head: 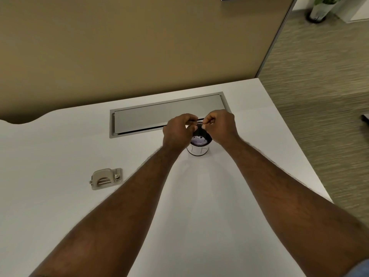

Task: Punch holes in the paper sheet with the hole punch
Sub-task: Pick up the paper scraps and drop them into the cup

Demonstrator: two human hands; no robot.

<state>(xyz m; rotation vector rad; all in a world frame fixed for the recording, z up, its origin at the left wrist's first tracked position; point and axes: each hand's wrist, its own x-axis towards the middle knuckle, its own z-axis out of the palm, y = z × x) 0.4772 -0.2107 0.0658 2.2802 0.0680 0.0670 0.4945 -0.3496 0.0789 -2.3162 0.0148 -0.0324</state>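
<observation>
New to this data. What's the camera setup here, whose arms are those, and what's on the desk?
There is no robot. One wide-angle camera sits on a person's head and looks forward and down, so the two bare arms reaching in from the bottom are the wearer's own. The left hand and right hand meet above a small dark cup that stands on the white desk and holds pale paper bits. Both hands pinch something small and dark over the cup; it is too hidden to name. To the left, apart from the hands, lies a metal hole punch. Behind the cup is a grey cable hatch set into the desk. No full paper sheet is visible.
</observation>
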